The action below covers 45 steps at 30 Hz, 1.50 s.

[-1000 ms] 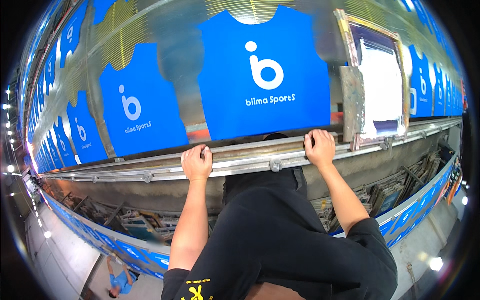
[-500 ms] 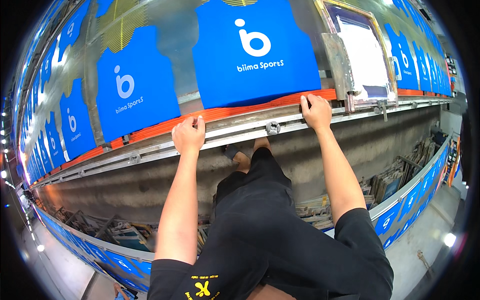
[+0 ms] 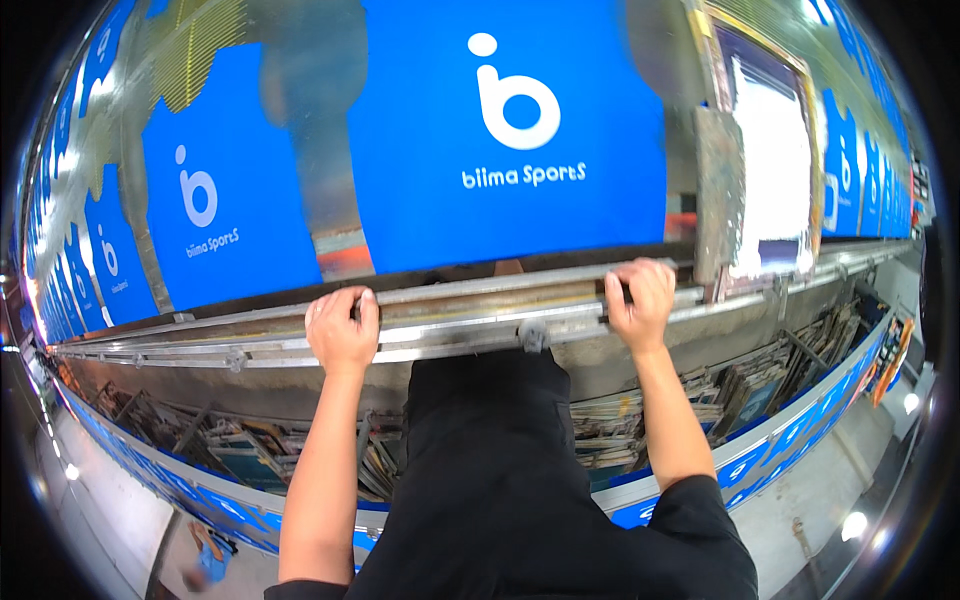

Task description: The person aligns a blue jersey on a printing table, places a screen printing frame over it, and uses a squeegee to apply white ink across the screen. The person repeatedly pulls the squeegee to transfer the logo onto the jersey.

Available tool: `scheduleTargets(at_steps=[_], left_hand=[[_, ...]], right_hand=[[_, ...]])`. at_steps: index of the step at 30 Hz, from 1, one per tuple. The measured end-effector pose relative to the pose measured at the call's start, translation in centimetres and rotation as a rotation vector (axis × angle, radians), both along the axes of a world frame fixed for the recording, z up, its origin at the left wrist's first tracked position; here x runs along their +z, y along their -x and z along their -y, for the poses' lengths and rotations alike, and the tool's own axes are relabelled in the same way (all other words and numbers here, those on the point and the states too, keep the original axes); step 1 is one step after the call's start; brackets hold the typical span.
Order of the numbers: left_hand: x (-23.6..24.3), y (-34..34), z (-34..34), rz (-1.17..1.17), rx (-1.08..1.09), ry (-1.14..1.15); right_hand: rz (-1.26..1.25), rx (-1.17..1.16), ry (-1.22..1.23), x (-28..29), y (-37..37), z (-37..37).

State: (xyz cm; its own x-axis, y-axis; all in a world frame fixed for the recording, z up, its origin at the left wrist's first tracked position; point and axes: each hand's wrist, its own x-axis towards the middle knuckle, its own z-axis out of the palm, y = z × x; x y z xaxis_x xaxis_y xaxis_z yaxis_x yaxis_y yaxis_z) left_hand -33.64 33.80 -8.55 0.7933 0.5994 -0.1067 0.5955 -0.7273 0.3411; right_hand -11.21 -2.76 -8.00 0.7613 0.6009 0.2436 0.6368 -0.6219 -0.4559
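Observation:
My left hand (image 3: 342, 325) and my right hand (image 3: 642, 298) are well apart on the front edge of a long table, fingers curled over its metal rail (image 3: 450, 288). Between and beyond them lies a large blue vest-shaped fabric piece (image 3: 420, 200) with a white printed logo and lettering, flat on the tabletop. A similar blue piece (image 3: 245, 120) lies further left. Just right of my right hand stands a screen-printing frame (image 3: 815, 130), with white ink (image 3: 770, 150) spread inside it and a worn grey board (image 3: 716, 190) along its left side.
A round metal fitting (image 3: 533, 335) sits on the lower rail between my hands. Stacked old frames (image 3: 615, 425) fill the space under the tables. Another table (image 3: 610, 497) with blue pieces runs behind me. At the lower left is another person (image 3: 208, 555).
Both hands are lower in the picture and slightly further apart, still on the table edge. My body has come closer over the table. The orange-red strip along the edge is now mostly hidden.

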Motion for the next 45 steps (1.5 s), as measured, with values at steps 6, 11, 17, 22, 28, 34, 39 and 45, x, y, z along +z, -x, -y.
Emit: scheduleTargets(at_steps=[6, 11, 17, 22, 28, 34, 39, 45], left_hand=[[0.7, -0.7, -0.5, -0.044, -0.054, 0.078], [0.8, -1.1, -0.9, -0.133, -0.083, 0.106], [0.9, -0.9, -1.1, -0.156, -0.036, 0.15], [0.8, -1.3, -0.9, -0.119, 0.007, 0.137], [0.7, -2.0, -1.1, -0.038, -0.008, 0.119], [0.9, -1.5, -1.1, -0.097, 0.026, 0.162], [0.8, -1.0, -1.1, -0.105, 0.034, 0.166], [0.7, -1.0, -1.1, -0.08, 0.027, 0.147]], right_hand=[[-0.267, 0.144, 0.012, 2.5, -1.8, -2.1], [-0.694, 0.473, 0.181, 5.9, -5.6, -8.0], [-0.701, 0.715, 0.27, 7.2, -12.2, -15.6], [-0.649, 0.849, 0.319, 6.9, -13.9, -20.0], [-0.557, 0.945, 0.45, 6.2, -14.8, -22.1], [-0.544, 0.973, 0.484, 5.8, -14.8, -23.0], [-0.546, 0.982, 0.521, 5.8, -14.8, -23.4], [-0.527, 0.973, 0.531, 5.8, -14.7, -23.7]])
